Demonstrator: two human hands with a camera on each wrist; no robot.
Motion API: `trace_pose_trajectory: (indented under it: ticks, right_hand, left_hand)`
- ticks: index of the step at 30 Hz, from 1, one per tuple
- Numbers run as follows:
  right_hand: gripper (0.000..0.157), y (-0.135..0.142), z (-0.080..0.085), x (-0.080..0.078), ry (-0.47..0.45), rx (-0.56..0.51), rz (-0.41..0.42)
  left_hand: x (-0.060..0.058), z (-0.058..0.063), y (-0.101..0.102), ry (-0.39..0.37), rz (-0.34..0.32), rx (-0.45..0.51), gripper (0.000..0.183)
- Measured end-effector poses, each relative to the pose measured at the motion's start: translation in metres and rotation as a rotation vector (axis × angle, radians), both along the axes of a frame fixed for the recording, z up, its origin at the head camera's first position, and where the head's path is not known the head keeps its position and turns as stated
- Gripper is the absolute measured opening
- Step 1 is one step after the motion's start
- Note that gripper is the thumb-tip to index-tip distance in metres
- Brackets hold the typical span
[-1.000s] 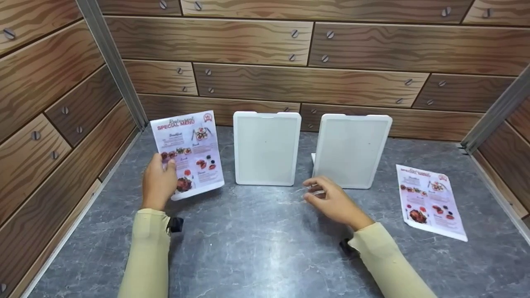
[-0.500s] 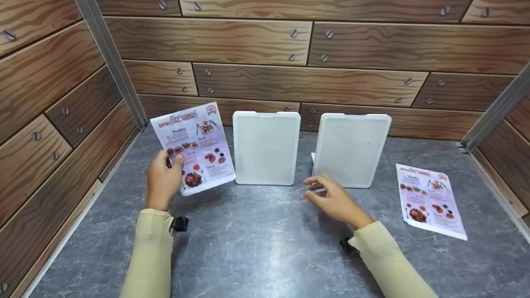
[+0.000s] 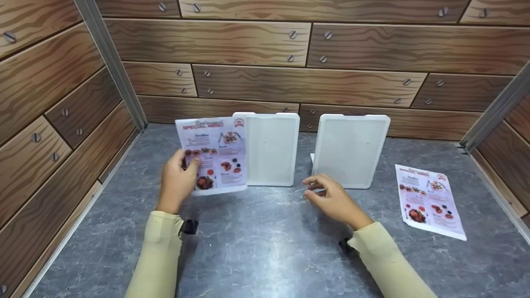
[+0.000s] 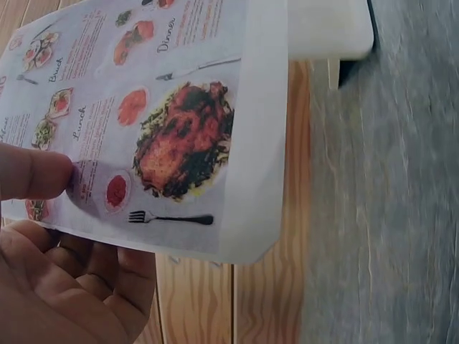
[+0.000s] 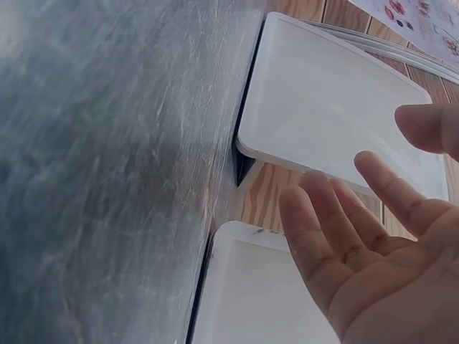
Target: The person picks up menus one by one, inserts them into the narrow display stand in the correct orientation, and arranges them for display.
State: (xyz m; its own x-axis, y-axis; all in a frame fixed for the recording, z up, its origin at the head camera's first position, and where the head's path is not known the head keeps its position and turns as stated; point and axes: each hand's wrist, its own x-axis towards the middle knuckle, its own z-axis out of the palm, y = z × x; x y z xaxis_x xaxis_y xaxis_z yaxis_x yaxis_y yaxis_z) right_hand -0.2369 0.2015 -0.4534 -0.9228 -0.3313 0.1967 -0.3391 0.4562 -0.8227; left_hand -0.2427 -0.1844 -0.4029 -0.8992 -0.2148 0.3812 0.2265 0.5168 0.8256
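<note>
My left hand pinches a printed menu sheet by its left edge, thumb on the front and fingers behind. The sheet stands upright and overlaps the left side of a white sign holder in the head view. In the left wrist view the thumb presses the menu beside the food pictures. My right hand holds nothing; its fingers are loosely bent near the lower left corner of a second white sign holder. The right wrist view shows that hand with fingers spread before both holders.
A second menu sheet lies flat on the grey marbled table at the right. Wood-patterned panels close off the back and both sides, joined by grey metal corner strips.
My left hand has carried the menu sheet rightward, raising and tilting it midway, and it now covers part of the left holder. The right hand has stayed in place.
</note>
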Motion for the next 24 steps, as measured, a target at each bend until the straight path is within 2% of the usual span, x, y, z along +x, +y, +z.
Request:
trace_pose_trajectory:
  ticks: [10, 17, 21, 24]
  right_hand:
    - [0.028, -0.003, 0.002, 0.000, 0.054, -0.038, -0.025]
    - [0.028, -0.005, 0.008, 0.003, 0.070, -0.064, 0.010]
    - [0.030, -0.007, 0.008, 0.004, 0.062, -0.091, 0.054]
    - [0.025, -0.008, 0.008, 0.005, 0.061, -0.109, 0.067]
  left_hand:
    - [0.007, 0.004, 0.034, 0.047, -0.145, -0.002, 0.008]
    - [0.012, 0.003, 0.058, -0.002, -0.256, 0.052, 0.004]
    - [0.017, 0.001, 0.070, -0.038, -0.327, 0.040, 0.004]
    - [0.021, 0.000, 0.078, -0.057, -0.381, 0.024, 0.005]
